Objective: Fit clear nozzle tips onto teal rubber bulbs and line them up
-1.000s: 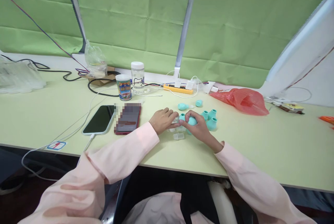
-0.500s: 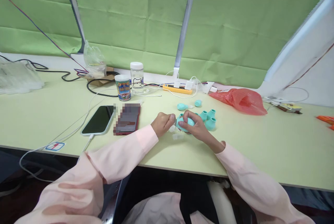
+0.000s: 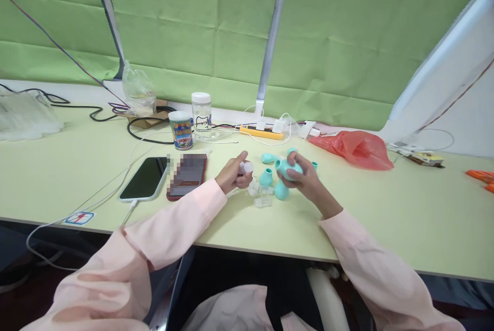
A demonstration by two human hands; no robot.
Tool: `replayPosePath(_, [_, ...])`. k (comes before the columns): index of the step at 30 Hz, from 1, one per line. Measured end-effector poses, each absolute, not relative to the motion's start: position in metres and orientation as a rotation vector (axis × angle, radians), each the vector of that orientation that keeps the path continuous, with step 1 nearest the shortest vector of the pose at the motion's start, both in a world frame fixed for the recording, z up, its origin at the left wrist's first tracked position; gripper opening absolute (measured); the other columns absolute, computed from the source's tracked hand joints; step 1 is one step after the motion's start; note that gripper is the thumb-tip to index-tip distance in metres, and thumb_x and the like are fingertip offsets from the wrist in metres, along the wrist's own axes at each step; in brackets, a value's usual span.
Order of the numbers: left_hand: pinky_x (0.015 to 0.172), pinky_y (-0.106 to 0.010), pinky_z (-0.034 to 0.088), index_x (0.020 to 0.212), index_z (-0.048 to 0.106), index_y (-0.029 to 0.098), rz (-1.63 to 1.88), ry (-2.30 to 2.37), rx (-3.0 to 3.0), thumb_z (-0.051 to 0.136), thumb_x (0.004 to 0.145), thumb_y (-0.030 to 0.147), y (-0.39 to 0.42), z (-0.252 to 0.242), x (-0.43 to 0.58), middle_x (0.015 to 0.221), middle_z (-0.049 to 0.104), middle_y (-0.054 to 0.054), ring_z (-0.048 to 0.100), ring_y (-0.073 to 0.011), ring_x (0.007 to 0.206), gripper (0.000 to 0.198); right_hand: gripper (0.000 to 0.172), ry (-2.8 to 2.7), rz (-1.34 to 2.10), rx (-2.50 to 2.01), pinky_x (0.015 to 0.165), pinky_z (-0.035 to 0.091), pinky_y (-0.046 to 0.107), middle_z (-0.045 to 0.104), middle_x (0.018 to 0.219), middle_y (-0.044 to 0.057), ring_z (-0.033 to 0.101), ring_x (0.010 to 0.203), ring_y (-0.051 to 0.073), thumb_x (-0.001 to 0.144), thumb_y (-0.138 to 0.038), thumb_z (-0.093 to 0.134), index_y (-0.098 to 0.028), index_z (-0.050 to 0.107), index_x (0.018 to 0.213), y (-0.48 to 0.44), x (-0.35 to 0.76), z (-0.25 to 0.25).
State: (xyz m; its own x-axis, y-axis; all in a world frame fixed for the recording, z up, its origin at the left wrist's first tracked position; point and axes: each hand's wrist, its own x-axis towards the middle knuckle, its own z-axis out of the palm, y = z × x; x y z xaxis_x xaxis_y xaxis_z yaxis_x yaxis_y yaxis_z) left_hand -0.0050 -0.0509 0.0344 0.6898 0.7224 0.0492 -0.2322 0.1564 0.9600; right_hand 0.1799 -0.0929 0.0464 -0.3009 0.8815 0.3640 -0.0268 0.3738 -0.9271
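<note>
One cap: pinched by left hand
Bulb: clasped by right hand
Risk: cap may be dropped toward 6 o'clock, pinch slight

Teal pieces and clear caps crowd the middle; open table lies right.

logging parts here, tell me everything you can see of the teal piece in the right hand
The teal piece is a rounded, bulb-like part, smooth and matte, like soft plastic or rubber. The right hand grips it, lifted off the table, lying sideways, one end toward the left hand, which pinches a clear piece. Nothing else touches it; similar teal parts stand below.
</note>
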Motion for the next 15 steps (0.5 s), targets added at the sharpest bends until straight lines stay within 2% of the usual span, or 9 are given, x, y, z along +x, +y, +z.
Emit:
replayPosePath(3, [0.032, -0.018, 0.018, 0.047, 0.034, 0.015, 0.77, 0.514, 1.293, 0.028, 0.072, 0.057, -0.052, 0.034, -0.005, 0.031, 0.027, 0.005, 0.025, -0.0039, 0.028, 0.05, 0.031, -1.462, 0.916, -0.78, 0.042, 0.035, 0.022, 0.05, 0.06, -0.004, 0.048, 0.05, 0.01, 0.063, -0.036, 0.054, -0.025, 0.031, 0.081, -0.084, 0.203, 0.06])
replayPosePath(7, [0.034, -0.017, 0.026, 0.059, 0.038, 0.015, 0.787, 0.553, 1.411, 0.043, 0.068, 0.053, -0.056, 0.031, -0.001, 0.035, 0.037, 0.006, 0.034, -0.0046, 0.031, 0.039, 0.031, -1.27, 0.538, -0.87, 0.058, 0.043, 0.028, 0.052, 0.075, -0.002, 0.055, 0.072, 0.014, 0.059, -0.031, 0.058, -0.024, 0.034, 0.077, -0.068, 0.25, 0.07])
replayPosePath(11, [0.04, -0.018, 0.035, 0.071, 0.044, 0.014, 0.825, 0.564, 1.446, 0.059, 0.061, 0.04, -0.053, 0.03, -0.001, 0.044, 0.048, 0.005, 0.043, -0.0057, 0.038, 0.031, 0.041, -1.03, 0.154, -1.139, 0.051, 0.04, 0.024, 0.05, 0.063, -0.003, 0.055, 0.064, 0.015, 0.041, -0.023, 0.07, -0.021, 0.036, 0.065, -0.047, 0.301, 0.053])
replayPosePath(15, [0.044, -0.02, 0.039, 0.074, 0.053, 0.009, 0.858, 0.601, 1.481, 0.069, 0.05, 0.027, -0.05, 0.029, -0.002, 0.057, 0.057, -0.001, 0.047, -0.0053, 0.043, 0.034, 0.045, -1.086, 0.144, -1.419, 0.043, 0.036, 0.021, 0.043, 0.051, -0.005, 0.054, 0.055, 0.015, 0.037, -0.028, 0.071, -0.02, 0.03, 0.054, -0.03, 0.334, 0.022])
